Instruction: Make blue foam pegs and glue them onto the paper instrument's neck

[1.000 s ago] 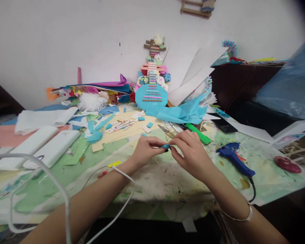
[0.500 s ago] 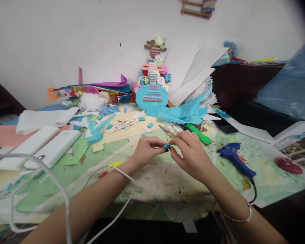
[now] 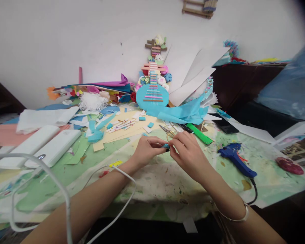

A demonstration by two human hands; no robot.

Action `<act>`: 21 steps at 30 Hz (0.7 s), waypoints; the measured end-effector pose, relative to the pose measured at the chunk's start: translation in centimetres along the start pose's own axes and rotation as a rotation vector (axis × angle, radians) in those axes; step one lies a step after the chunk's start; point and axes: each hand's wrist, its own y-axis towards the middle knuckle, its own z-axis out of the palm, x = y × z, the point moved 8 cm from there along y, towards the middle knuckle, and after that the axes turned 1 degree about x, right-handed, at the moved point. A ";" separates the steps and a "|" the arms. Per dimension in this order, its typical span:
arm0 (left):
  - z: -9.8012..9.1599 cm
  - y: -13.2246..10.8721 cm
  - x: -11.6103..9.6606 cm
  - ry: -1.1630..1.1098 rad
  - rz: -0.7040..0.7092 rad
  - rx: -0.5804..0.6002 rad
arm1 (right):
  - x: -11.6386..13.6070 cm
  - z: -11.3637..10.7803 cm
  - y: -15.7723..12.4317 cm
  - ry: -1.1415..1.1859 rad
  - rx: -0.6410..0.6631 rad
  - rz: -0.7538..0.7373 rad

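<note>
Left hand (image 3: 145,151) and right hand (image 3: 186,152) pinch small blue paper piece (image 3: 165,146) together; blue plastic glue gun (image 3: 236,159) at 3 o'clock, gold-handled metal scissors (image 3: 167,131) at 12.

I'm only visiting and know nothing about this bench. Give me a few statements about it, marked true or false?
1. The left hand and right hand pinch one small blue piece between them. True.
2. The right hand grips the glue gun. False: the blue glue gun lies untouched on the table, right of that hand.
3. A bracelet circles the right wrist. True.
4. The paper guitar lies flat beside the hands. False: the paper guitar stands propped at the back wall.
</note>
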 end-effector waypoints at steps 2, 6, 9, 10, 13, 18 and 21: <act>0.0 0.0 0.1 -0.014 -0.011 -0.004 | 0.0 0.1 0.0 0.003 -0.002 0.001; -0.1 -0.1 0.1 -0.036 -0.019 -0.016 | 0.0 0.3 -0.2 0.003 0.008 0.009; -0.1 -0.1 0.0 -0.035 -0.023 -0.023 | 0.1 0.3 -0.4 0.011 0.017 0.002; -0.1 -0.1 0.1 -0.038 -0.026 -0.026 | 0.2 0.2 -0.4 0.017 0.017 0.004; -0.2 -0.2 0.5 -0.076 -0.049 -0.026 | 0.4 -0.1 -0.6 0.044 -0.005 0.022; -0.2 -0.1 1.4 -0.114 -0.108 -0.025 | 0.8 -0.2 -0.8 0.071 -0.039 0.028; -0.2 -0.1 1.7 -0.135 -0.129 -0.028 | 1.0 -0.2 -1.3 0.078 -0.060 0.026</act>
